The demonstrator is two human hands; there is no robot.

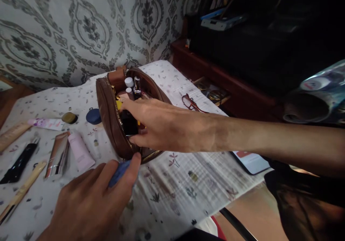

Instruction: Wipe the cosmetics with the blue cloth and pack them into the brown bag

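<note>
A brown leather bag (107,108) with a gold zipper stands unzipped on the cloth. My right hand (161,124) reaches into it, thumb and index finger spanning a black case (130,125); the other fingertips are hidden. Beside the index finger shows something yellow (119,105). White-capped bottles (129,82) and a shiny silver-and-dark tube (137,85) stand farther back inside the bag. My left hand (94,194) is at the bag's near edge, closed around a small blue item (118,172) whose kind is unclear. The left fingertips touch or nearly touch the zipper edge.
Left of the bag lie a pink tube (80,151), a rose-gold tube (57,154), a black item (20,163), a wooden-handled brush (24,189), and a round blue case (93,116). Glasses (191,103) and a phone (252,162) lie right. A patterned curtain (88,28) hangs behind.
</note>
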